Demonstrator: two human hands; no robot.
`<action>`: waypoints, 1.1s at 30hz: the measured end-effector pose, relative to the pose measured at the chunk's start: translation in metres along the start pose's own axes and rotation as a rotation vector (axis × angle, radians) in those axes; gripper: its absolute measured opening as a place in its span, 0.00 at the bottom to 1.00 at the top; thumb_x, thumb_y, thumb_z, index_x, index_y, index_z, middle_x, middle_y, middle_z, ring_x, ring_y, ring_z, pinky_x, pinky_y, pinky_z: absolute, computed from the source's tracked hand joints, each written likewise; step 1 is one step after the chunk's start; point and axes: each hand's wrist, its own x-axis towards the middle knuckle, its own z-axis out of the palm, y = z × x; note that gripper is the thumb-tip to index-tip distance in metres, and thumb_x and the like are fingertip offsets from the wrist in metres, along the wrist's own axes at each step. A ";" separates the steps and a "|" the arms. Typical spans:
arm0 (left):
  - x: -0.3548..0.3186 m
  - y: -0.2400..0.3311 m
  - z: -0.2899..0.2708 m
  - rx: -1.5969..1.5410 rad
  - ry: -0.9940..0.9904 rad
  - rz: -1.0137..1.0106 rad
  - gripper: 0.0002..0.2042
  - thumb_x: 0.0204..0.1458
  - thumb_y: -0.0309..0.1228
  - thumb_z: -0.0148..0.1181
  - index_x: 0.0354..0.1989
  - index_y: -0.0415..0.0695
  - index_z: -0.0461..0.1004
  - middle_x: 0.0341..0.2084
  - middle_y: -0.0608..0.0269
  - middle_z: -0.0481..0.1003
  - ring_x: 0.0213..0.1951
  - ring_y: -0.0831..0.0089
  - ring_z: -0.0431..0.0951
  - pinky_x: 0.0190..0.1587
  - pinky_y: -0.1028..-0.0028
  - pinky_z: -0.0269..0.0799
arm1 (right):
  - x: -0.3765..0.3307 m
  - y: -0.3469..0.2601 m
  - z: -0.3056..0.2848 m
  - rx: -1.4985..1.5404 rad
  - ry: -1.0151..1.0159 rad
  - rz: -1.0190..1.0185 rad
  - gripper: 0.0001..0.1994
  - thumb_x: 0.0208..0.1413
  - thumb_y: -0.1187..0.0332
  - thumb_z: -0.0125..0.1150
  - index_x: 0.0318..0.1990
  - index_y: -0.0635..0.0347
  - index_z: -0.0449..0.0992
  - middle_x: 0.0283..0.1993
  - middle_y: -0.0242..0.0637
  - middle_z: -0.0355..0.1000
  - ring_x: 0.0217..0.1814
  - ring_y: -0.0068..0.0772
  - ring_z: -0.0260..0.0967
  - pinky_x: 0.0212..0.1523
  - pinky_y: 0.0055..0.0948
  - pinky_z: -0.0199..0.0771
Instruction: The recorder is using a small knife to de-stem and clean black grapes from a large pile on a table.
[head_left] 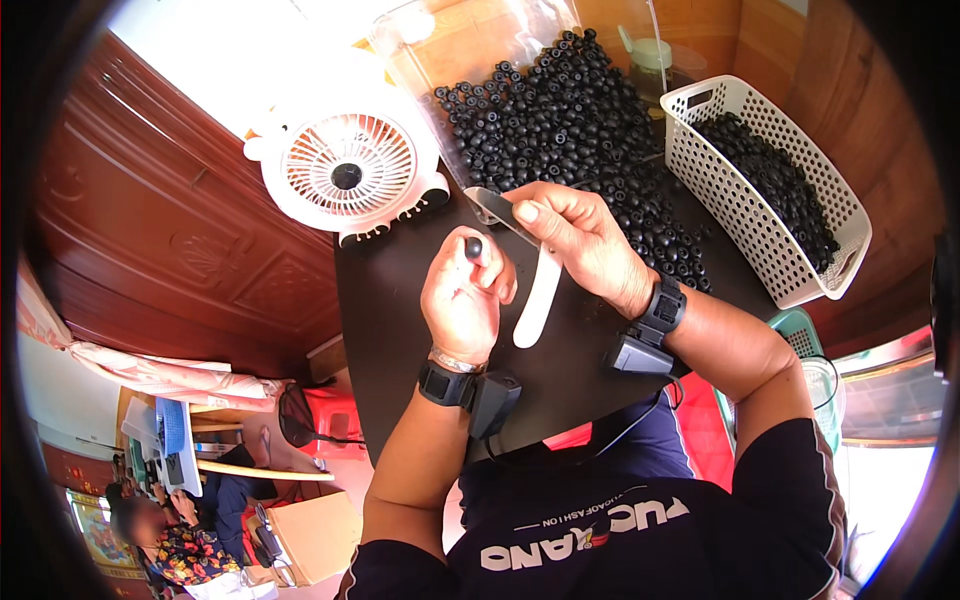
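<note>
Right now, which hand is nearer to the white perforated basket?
Right. The right hand, its grip on a white-handled knife, is left of the basket, with small black pieces between them; the left hand is farther left, beyond the right hand.

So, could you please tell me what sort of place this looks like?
Probably a home used for small handwork: the carved red-brown wood panelling and small pinkish-white fan suggest a home, while the heap of small black pieces suggests the handwork.
</note>
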 end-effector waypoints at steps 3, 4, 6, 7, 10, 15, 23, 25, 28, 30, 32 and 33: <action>0.000 -0.002 -0.001 -0.004 -0.031 -0.034 0.15 0.58 0.41 0.42 0.25 0.44 0.61 0.16 0.69 0.57 0.18 0.74 0.61 0.21 0.76 0.56 | 0.000 0.004 0.002 0.181 -0.031 0.045 0.13 0.62 0.65 0.51 0.42 0.67 0.74 0.31 0.30 0.73 0.33 0.16 0.68 0.37 0.20 0.72; -0.001 -0.003 0.000 0.001 -0.037 -0.036 0.15 0.58 0.41 0.42 0.25 0.44 0.61 0.16 0.69 0.57 0.17 0.74 0.60 0.22 0.76 0.56 | -0.001 0.001 0.003 0.181 -0.029 0.046 0.13 0.62 0.65 0.51 0.42 0.67 0.74 0.31 0.30 0.73 0.33 0.16 0.68 0.37 0.20 0.72; -0.001 -0.005 0.000 0.006 -0.044 -0.041 0.16 0.58 0.42 0.42 0.24 0.44 0.61 0.16 0.69 0.57 0.17 0.74 0.60 0.22 0.76 0.56 | -0.004 -0.007 0.005 0.329 -0.164 0.119 0.13 0.63 0.65 0.49 0.43 0.68 0.73 0.31 0.32 0.74 0.30 0.20 0.72 0.34 0.22 0.76; -0.001 -0.006 0.001 0.012 -0.047 -0.033 0.16 0.58 0.42 0.42 0.24 0.44 0.61 0.16 0.69 0.57 0.17 0.75 0.60 0.22 0.77 0.56 | -0.005 -0.007 0.006 0.330 -0.161 0.119 0.13 0.63 0.65 0.49 0.43 0.68 0.73 0.31 0.32 0.74 0.30 0.20 0.72 0.34 0.22 0.76; -0.003 -0.008 0.005 0.042 -0.030 -0.028 0.16 0.59 0.42 0.42 0.24 0.44 0.61 0.16 0.69 0.58 0.18 0.75 0.61 0.23 0.77 0.56 | -0.004 -0.005 0.009 0.273 -0.148 0.073 0.14 0.64 0.65 0.47 0.44 0.68 0.72 0.31 0.34 0.74 0.28 0.22 0.73 0.31 0.23 0.77; -0.004 -0.008 0.004 0.083 -0.002 -0.024 0.16 0.58 0.43 0.42 0.25 0.44 0.62 0.16 0.70 0.58 0.19 0.76 0.61 0.24 0.77 0.56 | -0.005 -0.006 0.009 0.257 -0.155 0.100 0.14 0.63 0.65 0.48 0.45 0.68 0.72 0.31 0.34 0.74 0.28 0.21 0.73 0.30 0.22 0.76; -0.004 -0.006 0.008 0.084 -0.013 -0.016 0.17 0.59 0.44 0.42 0.25 0.44 0.63 0.16 0.70 0.59 0.19 0.76 0.62 0.24 0.77 0.56 | -0.005 -0.003 0.007 0.229 -0.185 0.094 0.17 0.62 0.62 0.50 0.49 0.69 0.69 0.32 0.39 0.75 0.33 0.28 0.76 0.32 0.23 0.77; -0.004 -0.007 0.006 0.084 -0.020 -0.013 0.17 0.59 0.44 0.42 0.25 0.44 0.63 0.16 0.70 0.59 0.19 0.76 0.62 0.24 0.77 0.56 | -0.005 -0.003 0.007 0.230 -0.177 0.109 0.16 0.62 0.63 0.50 0.49 0.69 0.70 0.33 0.38 0.75 0.33 0.27 0.76 0.32 0.22 0.77; -0.004 -0.007 0.005 0.076 -0.030 -0.005 0.17 0.59 0.44 0.42 0.25 0.44 0.63 0.16 0.70 0.59 0.19 0.76 0.62 0.24 0.77 0.56 | -0.005 -0.005 0.009 0.231 -0.182 0.097 0.16 0.62 0.63 0.50 0.49 0.69 0.70 0.33 0.38 0.75 0.33 0.26 0.75 0.32 0.22 0.77; -0.004 -0.008 0.005 0.065 -0.036 -0.002 0.17 0.59 0.44 0.42 0.26 0.44 0.63 0.16 0.70 0.59 0.19 0.76 0.62 0.23 0.77 0.56 | -0.005 -0.003 0.008 0.224 -0.188 0.089 0.17 0.62 0.62 0.50 0.49 0.69 0.70 0.32 0.37 0.75 0.32 0.25 0.75 0.32 0.22 0.77; -0.005 -0.008 0.005 0.041 -0.013 -0.022 0.16 0.59 0.43 0.43 0.30 0.42 0.66 0.17 0.71 0.59 0.19 0.78 0.61 0.23 0.78 0.57 | -0.005 0.000 0.007 0.218 -0.195 0.080 0.17 0.62 0.62 0.51 0.49 0.68 0.70 0.32 0.36 0.74 0.32 0.25 0.75 0.31 0.23 0.77; -0.006 -0.008 0.008 0.041 -0.013 -0.022 0.16 0.59 0.43 0.43 0.30 0.42 0.66 0.17 0.71 0.59 0.19 0.78 0.61 0.23 0.78 0.57 | -0.005 0.001 0.008 0.213 -0.202 0.053 0.17 0.62 0.62 0.51 0.49 0.68 0.70 0.32 0.36 0.74 0.32 0.24 0.75 0.31 0.22 0.77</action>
